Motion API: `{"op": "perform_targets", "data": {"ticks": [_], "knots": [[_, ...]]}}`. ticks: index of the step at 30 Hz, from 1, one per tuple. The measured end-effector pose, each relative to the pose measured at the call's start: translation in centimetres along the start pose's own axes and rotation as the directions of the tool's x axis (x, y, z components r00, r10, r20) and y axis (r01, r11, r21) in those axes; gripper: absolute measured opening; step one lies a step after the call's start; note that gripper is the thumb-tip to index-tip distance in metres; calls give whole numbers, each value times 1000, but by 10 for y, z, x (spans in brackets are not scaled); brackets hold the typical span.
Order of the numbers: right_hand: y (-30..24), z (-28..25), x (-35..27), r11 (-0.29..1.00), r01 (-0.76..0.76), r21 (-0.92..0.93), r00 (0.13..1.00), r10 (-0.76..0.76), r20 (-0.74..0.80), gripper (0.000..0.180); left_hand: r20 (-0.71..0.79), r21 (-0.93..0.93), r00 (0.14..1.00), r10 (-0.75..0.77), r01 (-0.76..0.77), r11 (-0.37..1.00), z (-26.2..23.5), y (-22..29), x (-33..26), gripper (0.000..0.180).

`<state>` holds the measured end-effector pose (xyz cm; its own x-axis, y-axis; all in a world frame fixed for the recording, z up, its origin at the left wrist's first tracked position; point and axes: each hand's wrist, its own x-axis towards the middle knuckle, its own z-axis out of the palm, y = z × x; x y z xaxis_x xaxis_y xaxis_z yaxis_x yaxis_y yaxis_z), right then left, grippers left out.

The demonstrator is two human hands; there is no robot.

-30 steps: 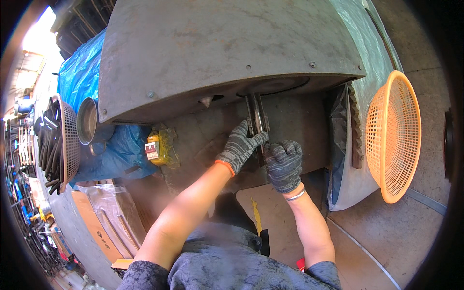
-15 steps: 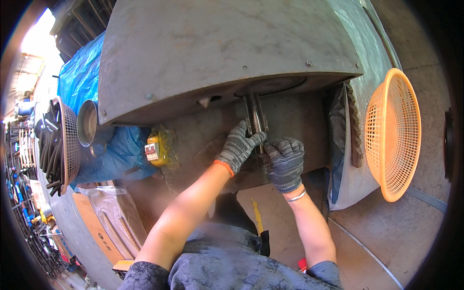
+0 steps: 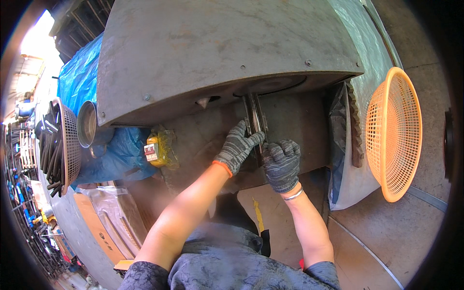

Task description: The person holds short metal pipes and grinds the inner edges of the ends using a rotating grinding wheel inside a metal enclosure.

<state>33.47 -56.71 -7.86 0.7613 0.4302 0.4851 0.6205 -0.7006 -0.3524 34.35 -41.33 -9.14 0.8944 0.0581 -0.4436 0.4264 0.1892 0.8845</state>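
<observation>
At nine o'clock a mesh basket (image 3: 67, 145) is standing on edge, holding dark metal rods (image 3: 48, 145); just right of it a round metal pot (image 3: 88, 124) is resting against a blue tarpaulin (image 3: 77, 82); a small yellow bottle in clear wrap (image 3: 155, 147) is lying at the tarp's lower right edge; at seven o'clock flat cardboard in plastic film (image 3: 108, 220) is lying on the floor; a large grey machine housing (image 3: 217, 48) is filling the view from eleven to one o'clock; under its lower lip, near the centre, a narrow metal strip (image 3: 254, 118) is standing upright against the grey tabletop (image 3: 299, 121); the left hand (image 3: 238, 147), in a grey knit glove with an orange cuff, is closing its fingers around the strip's left edge; the right hand (image 3: 281, 164), in a matching glove with a thin bracelet at the wrist, is curling into a fist at the strip's lower end, though whether it is gripping the strip I cannot tell; both bare forearms are reaching up from six o'clock; at three o'clock an orange plastic basket (image 3: 392, 135) is leaning on its side, well apart from the hands.
</observation>
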Motion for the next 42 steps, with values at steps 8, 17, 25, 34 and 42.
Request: {"op": "perform_targets", "data": {"ticks": [8, 17, 25, 34, 42], "knots": [[-2, -12, 14, 979, 201, -14, 977, -199, 81, 20, 58, -30, 997, -45, 47, 998, -4, -4, 2, 37], [3, -10, 11, 973, 229, 4, 969, -228, 93, 19, 72, -46, 995, -68, 72, 996, 0, 6, -2, 38], [-20, -29, -26, 982, -89, 164, 996, 92, -12, 29, -157, 169, 987, 33, -6, 986, -3, 10, -27, 62], [-96, -38, -47, 731, -491, 474, 871, 403, 281, 39, 14, -406, 998, -62, 62, 912, -25, 41, -86, 32], [-112, -11, -43, 378, -647, 662, 756, 435, 489, 47, -78, -299, 997, -15, -9, 954, -33, 46, -92, 32]]}}
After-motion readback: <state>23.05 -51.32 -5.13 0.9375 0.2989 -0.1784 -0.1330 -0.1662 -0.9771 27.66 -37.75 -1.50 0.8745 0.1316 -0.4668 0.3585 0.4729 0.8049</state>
